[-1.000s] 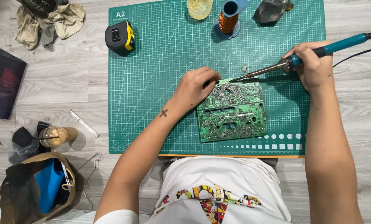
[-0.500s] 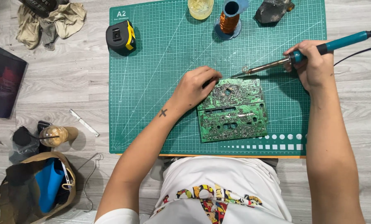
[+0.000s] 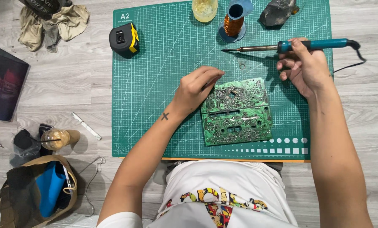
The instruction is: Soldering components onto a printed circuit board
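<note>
A green cutting mat (image 3: pixel 155 105) is lying on a grey wood-plank floor (image 3: pixel 62 84), and the person is sitting at its near edge, looking straight down. A green circuit board (image 3: pixel 237 112) is resting solder side up on the mat, toward its near right part. The left hand (image 3: pixel 195 86) is pressing on the board's far left corner, its fingers (image 3: pixel 212 74) bunched together on the edge. The right hand (image 3: pixel 305 67) is hovering over the mat's right side, just beyond the board, its fingers clamped on the teal handle of a soldering iron (image 3: pixel 290 45). The iron is lying level in the air, its tip pointing left and clear of the board, and its cord is trailing off the mat's right edge.

Along the mat's far edge are sitting a yellowish cup (image 3: pixel 205 9), a spool of copper wire (image 3: pixel 233 21) and a dark lump (image 3: pixel 278 12). A black and yellow tape measure (image 3: pixel 123 39) is sitting near the far left corner.

On the floor left of the mat are lying a crumpled beige cloth (image 3: pixel 54 23), a dark flat bag (image 3: pixel 3 84), a small blade (image 3: pixel 86 126), a plastic cup with a lid (image 3: pixel 56 138) and an open brown bag (image 3: pixel 32 194) with something blue inside.
</note>
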